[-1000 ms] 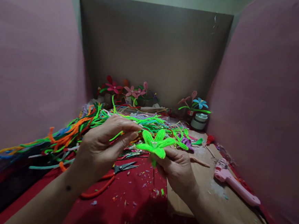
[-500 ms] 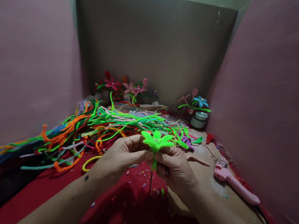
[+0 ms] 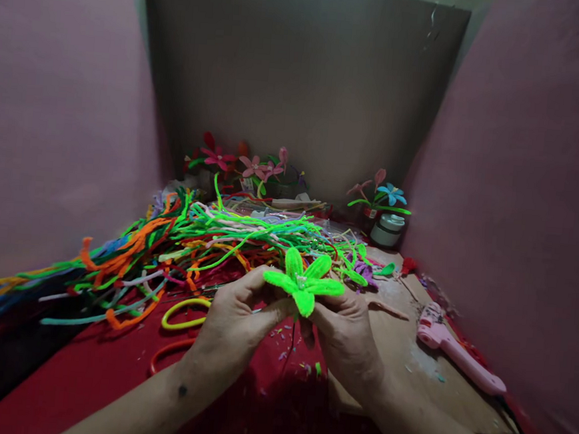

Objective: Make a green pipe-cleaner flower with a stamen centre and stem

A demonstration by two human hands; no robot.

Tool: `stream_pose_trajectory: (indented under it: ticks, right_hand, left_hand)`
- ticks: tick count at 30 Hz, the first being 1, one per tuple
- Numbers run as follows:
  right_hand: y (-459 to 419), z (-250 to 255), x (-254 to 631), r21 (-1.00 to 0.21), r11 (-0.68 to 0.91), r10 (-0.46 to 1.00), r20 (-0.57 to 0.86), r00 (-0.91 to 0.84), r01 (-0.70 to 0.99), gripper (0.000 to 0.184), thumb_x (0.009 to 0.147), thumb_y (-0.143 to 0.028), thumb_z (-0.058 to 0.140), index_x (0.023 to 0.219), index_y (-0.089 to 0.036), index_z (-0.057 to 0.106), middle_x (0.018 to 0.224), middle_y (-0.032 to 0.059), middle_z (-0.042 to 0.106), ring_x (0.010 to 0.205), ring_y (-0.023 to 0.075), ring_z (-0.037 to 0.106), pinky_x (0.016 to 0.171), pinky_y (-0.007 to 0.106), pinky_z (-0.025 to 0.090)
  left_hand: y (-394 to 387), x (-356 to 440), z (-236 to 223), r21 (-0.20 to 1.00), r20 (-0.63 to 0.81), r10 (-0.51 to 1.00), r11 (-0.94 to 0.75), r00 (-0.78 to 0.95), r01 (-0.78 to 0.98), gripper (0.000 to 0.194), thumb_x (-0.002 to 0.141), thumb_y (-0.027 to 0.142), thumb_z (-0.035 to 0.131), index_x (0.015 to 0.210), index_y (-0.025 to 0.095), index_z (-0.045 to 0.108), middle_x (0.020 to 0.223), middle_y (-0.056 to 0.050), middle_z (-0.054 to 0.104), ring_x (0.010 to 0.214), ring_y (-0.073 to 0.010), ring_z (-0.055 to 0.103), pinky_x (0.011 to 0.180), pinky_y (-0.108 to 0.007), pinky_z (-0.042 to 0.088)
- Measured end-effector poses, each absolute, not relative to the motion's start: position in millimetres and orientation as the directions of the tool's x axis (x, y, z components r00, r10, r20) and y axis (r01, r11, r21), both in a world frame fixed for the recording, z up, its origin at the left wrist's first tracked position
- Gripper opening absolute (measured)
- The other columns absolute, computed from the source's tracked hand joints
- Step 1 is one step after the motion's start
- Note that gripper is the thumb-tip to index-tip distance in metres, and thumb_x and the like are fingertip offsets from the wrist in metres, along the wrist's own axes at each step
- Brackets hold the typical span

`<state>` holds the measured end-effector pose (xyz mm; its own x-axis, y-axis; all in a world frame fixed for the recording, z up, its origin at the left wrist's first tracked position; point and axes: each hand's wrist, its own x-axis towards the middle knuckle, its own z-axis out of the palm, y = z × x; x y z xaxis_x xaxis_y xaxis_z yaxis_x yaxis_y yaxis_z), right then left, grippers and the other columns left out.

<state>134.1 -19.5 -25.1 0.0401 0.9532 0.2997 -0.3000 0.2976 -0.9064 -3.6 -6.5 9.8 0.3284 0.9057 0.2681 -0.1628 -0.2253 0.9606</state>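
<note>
A bright green pipe-cleaner flower (image 3: pixel 317 286) with several looped petals and a pale centre faces up toward me. My left hand (image 3: pixel 235 326) is closed on its left side, thumb and fingers pinching under the petals. From the right, my right hand (image 3: pixel 348 332) pinches it beneath the petals too. A thin dark stem (image 3: pixel 293 336) hangs below the bloom between the hands. The petals hide the fingertips and the flower's base. Beside my left wrist lie scissors with a yellow handle loop (image 3: pixel 186 312) and a red loop (image 3: pixel 168 351).
Many loose coloured pipe cleaners (image 3: pixel 248 230) are heaped behind and left of the hands. A pink glue gun (image 3: pixel 459 354) rests on cardboard (image 3: pixel 402 373) at the right. Finished flowers (image 3: pixel 256 167) and a grey-lidded jar (image 3: pixel 387 230) stand along the back. Pink walls (image 3: pixel 529 162) flank the red tabletop (image 3: pixel 121 377).
The flower has tilted toward me, so its open face and centre now show instead of its side. Both hands keep hold and have turned with it. More of the scissor handles is visible.
</note>
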Motion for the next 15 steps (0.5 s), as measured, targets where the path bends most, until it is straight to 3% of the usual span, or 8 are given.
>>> stream_pose_trajectory:
  ticks: [8,15]
  right_hand:
    - [-24.6,-25.3,134.5,-0.897,0.339,0.94,0.336,0.06,-0.284,0.018,0.071,-0.021,0.069,0.056,-0.016,0.062,0.046,-0.004,0.052,0.039,0.0054,0.042,0.036,0.018,0.032]
    - [-27.1,-17.9,132.8,-0.896,0.289,0.956,0.288,0.055,-0.338,0.014,0.071,-0.022,0.069,0.06,-0.016,0.062,0.043,-0.0059,0.05,0.033,0.0035,0.038,0.032,0.016,0.029]
  left_hand:
    - [-7.3,-1.1,9.0,0.937,0.161,0.921,-0.031,0.354,-0.347,0.009,0.062,0.009,0.071,0.066,0.015,0.065,0.067,0.0,0.061,0.065,-0.0121,0.054,0.066,-0.025,0.047]
    - [-3.1,-2.1,10.0,0.943,0.109,0.929,0.016,0.353,-0.333,0.018,0.058,0.01,0.074,0.073,0.017,0.066,0.065,0.002,0.061,0.06,-0.0087,0.051,0.055,-0.019,0.041]
